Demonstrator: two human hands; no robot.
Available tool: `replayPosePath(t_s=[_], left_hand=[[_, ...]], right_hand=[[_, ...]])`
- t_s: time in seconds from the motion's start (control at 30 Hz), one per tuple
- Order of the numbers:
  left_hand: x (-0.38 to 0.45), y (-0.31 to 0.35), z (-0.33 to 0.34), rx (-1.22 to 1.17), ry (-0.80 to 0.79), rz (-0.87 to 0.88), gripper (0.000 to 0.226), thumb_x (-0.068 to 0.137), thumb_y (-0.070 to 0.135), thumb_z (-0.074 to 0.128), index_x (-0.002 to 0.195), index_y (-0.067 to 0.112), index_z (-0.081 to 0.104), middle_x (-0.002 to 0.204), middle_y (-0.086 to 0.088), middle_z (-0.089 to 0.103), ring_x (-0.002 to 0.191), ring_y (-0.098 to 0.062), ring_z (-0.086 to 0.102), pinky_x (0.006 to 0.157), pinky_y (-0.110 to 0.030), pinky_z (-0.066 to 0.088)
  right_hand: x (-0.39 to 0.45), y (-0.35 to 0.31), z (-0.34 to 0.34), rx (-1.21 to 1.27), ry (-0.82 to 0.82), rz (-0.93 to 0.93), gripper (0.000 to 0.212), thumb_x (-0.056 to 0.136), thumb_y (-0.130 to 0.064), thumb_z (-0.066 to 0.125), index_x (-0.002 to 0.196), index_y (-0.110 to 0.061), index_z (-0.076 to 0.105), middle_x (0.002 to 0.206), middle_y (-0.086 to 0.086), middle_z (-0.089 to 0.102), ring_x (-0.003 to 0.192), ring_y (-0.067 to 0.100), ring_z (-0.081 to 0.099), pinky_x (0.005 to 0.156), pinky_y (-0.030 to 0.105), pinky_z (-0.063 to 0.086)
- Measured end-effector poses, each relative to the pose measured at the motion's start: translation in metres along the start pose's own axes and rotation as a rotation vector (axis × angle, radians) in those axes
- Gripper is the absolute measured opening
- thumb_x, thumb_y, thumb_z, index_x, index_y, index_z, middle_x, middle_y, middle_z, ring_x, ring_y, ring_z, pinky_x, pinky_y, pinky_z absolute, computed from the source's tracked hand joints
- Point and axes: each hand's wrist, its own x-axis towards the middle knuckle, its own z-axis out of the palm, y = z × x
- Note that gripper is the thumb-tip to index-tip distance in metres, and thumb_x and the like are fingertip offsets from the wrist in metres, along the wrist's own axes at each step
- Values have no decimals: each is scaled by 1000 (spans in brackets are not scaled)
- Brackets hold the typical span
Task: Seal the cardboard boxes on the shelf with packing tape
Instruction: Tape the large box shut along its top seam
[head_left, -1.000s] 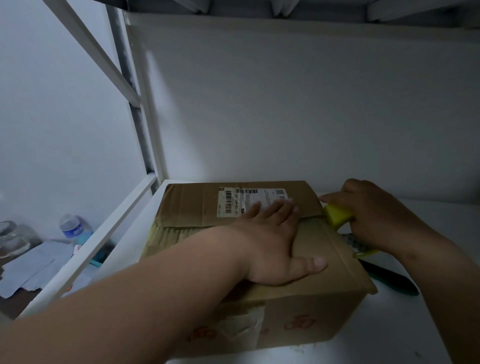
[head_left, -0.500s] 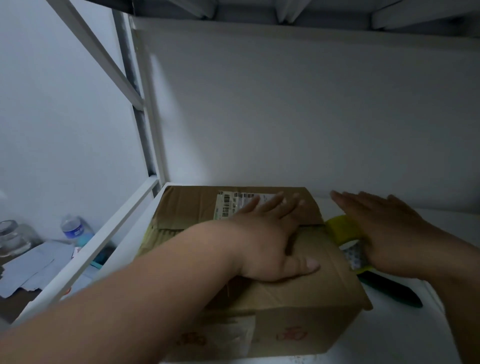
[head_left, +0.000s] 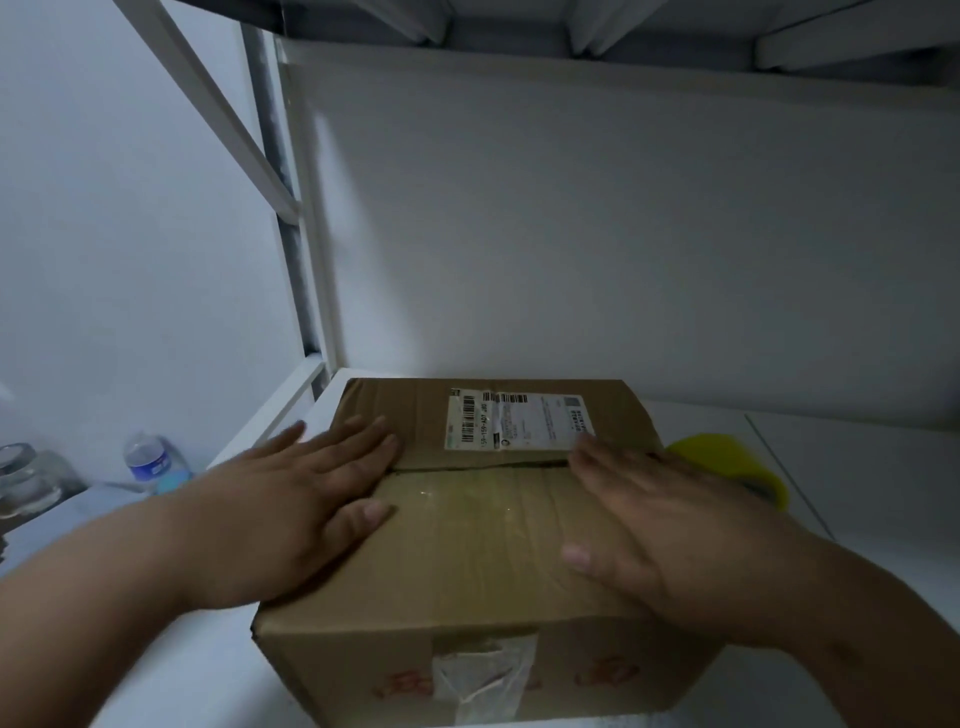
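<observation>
- A white shelf (head_left: 218, 670) is carrying everything in front of me.
- A cardboard box (head_left: 467, 561) is sitting directly on it, toward the left rear corner, with its flaps folded down.
- A yellow tape roll (head_left: 727, 462) is lying on the shelf just beside the box's right side, partly hidden behind it.

Storeroom or packing area: white metal shelf (head_left: 857, 457), labelled cardboard box (head_left: 467, 545).

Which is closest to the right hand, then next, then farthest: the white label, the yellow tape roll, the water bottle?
From the right hand:
1. White label, at its fingertips on the box top.
2. Yellow tape roll, just behind it on the shelf.
3. Water bottle, far left, beyond the shelf.
</observation>
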Motion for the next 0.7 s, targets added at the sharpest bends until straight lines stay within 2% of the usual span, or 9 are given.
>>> replayPosePath(t_s=[0.1, 0.17, 0.27, 0.33, 0.43, 0.53, 0.6, 0.67, 0.7], left_hand=[[-9, -3, -3, 18, -7, -94, 89, 48, 87, -35, 132, 57, -30, 152, 23, -30, 131, 12, -36, 110, -23, -22], [0, 21, 0, 39, 99, -79, 97, 56, 83, -27, 144, 42, -24, 154, 14, -26, 140, 0, -29, 116, -29, -19], [10, 46, 7, -25, 128, -17, 104, 62, 82, -20, 153, 33, -19, 158, 13, -25, 143, 0, -25, 118, -28, -15], [8, 32, 9, -50, 115, -8, 101, 62, 85, -19, 152, 38, -19, 157, 18, -25, 142, 5, -26, 117, -23, -15], [-2, 9, 13, -128, 158, -52, 98, 59, 91, -19, 147, 49, -16, 156, 27, -23, 138, 13, -27, 114, -18, -14], [-2, 12, 24, -373, 280, -106, 94, 63, 96, 5, 145, 51, -2, 151, 36, -18, 135, 21, -21, 113, -14, -8], [-3, 16, 30, -616, 347, -160, 85, 71, 91, 28, 145, 54, 7, 144, 47, -13, 133, 27, -12, 113, -12, 1], [-9, 20, 32, -922, 377, -265, 79, 76, 73, 48, 145, 58, 13, 136, 55, 6, 134, 23, 15, 107, -13, 21], [-12, 23, 33, -1147, 386, -311, 76, 78, 62, 57, 143, 60, 19, 131, 54, 23, 126, 17, 35, 97, -13, 32]], right_hand=[[-5, -6, 2, -64, 126, 143, 125, 50, -86, -32, 157, -26, -6, 163, -9, -13, 150, 6, -3, 122, 33, -2], [2, -28, 1, 24, 153, 120, 111, 66, -86, -19, 156, -24, -6, 165, -5, -9, 152, 12, -2, 124, 39, -1], [14, -48, 2, 90, 66, -41, 91, 81, -81, -1, 153, -29, -18, 158, -12, -26, 147, 7, -21, 123, 38, -7], [12, -27, 2, 69, 43, -7, 97, 68, -85, -16, 150, -35, -21, 154, -17, -30, 146, 3, -20, 123, 36, -5], [0, 5, 8, 26, 109, 160, 127, 41, -89, -35, 154, -34, -14, 158, -16, -25, 145, -2, -12, 123, 31, 2], [3, 2, 16, 24, 177, 243, 132, 46, -89, -30, 157, -22, -3, 164, -5, -12, 151, 8, -4, 121, 32, -2], [7, -1, 21, 79, 219, 273, 126, 54, -90, -18, 158, -21, 0, 165, -5, -9, 152, 13, 3, 120, 31, 4], [-1, 6, 24, 261, 278, 304, 112, 66, -92, 1, 158, -27, 4, 165, -11, -6, 151, 14, 11, 121, 35, 16], [-7, 10, 28, 380, 351, 321, 106, 71, -90, 14, 158, -29, 10, 165, -13, 0, 149, 13, 18, 119, 36, 23]])
